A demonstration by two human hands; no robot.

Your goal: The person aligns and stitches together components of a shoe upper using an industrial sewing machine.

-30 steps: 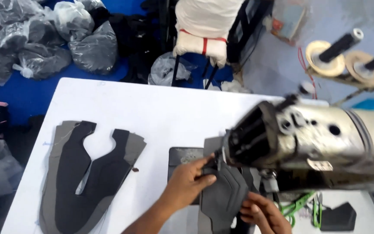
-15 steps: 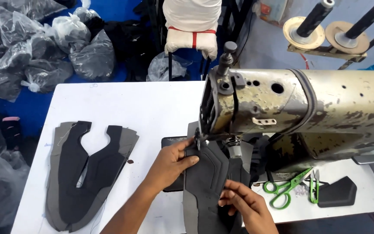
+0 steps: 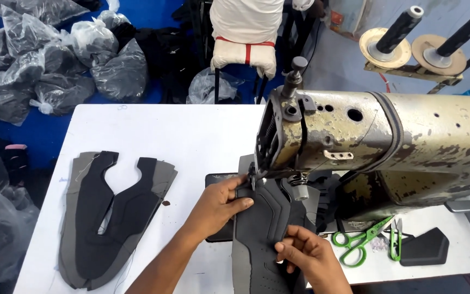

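Observation:
A dark grey shoe-upper piece (image 3: 265, 228) lies under the head of a worn cream sewing machine (image 3: 376, 147). My left hand (image 3: 218, 204) presses and pinches the piece's left edge next to the needle area. Nearer to me, my right hand (image 3: 305, 256) grips its right side with fingers curled over the fabric. The needle and presser foot (image 3: 299, 190) sit just above the top of the piece.
A stack of cut grey and black shoe uppers (image 3: 110, 215) lies on the white table (image 3: 159, 136) at the left. Green scissors (image 3: 363, 239), a thread snip and a black wedge (image 3: 424, 247) lie right of the machine. Plastic bags (image 3: 55, 60) fill the blue floor behind; thread cones (image 3: 403, 27) stand at the back right.
The view has steadied and dropped lower over the machine. Both hands stay on the dark piece, which now lies straighter under the needle.

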